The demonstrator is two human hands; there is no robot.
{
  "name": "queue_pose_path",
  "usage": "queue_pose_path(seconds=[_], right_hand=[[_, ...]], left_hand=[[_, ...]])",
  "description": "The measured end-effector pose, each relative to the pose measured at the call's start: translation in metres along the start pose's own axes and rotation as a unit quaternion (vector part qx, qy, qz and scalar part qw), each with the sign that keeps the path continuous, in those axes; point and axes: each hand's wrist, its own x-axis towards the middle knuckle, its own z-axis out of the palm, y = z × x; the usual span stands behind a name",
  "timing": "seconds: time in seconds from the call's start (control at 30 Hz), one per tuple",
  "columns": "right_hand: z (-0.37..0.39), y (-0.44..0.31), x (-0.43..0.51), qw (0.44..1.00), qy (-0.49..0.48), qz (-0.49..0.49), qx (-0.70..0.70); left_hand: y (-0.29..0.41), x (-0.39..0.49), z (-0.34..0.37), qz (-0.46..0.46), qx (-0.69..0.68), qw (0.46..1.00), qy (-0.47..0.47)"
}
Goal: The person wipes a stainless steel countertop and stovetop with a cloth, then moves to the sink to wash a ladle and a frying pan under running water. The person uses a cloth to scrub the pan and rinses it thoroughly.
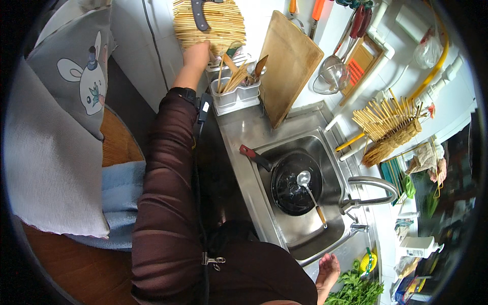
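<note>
My left hand (196, 59) reaches out to the edge of a round mat of bamboo sticks (225, 28), beside a white slotted holder (213, 68). Its fingertips are partly hidden, so a hold on anything there is not clear. A dark-handled knife (199, 15) lies over the mat. Close by stands a white utensil caddy (225, 100) with chopsticks (237, 79) in it. Half curled with nothing in it, my right hand (328, 270) hovers by the sink's near corner, beside leafy greens (354, 288).
The steel sink (305, 238) holds a black frying pan (284, 198) with a ladle (304, 178) across it. A wooden cutting board (286, 65) leans on the wall. The faucet (375, 183) arches over the sink's far side. A yellow scrubber (368, 262) sits by the greens.
</note>
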Motion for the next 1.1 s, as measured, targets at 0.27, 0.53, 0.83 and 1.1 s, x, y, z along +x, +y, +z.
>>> queue_pose_path(seconds=[0.27, 0.53, 0.83, 1.1], right_hand=[[-0.003, 0.003, 0.002, 1.0, -0.009, -0.001, 0.003], [-0.003, 0.009, 0.001, 0.999, 0.016, 0.012, 0.038], [0.024, 0.021, 0.022, 0.997, -0.041, 0.067, -0.029], [0.021, 0.078, 0.15, 0.806, -0.121, -0.039, -0.579]], left_hand=[[-0.025, -0.009, 0.051, -0.095, -0.098, 0.991, -0.003], [-0.07, -0.001, 0.077, -0.075, -0.164, 0.983, 0.018], [0.065, -0.18, 0.057, 0.089, -0.482, 0.843, 0.222], [0.25, -0.39, 0.137, 0.093, -0.569, 0.558, -0.597]])
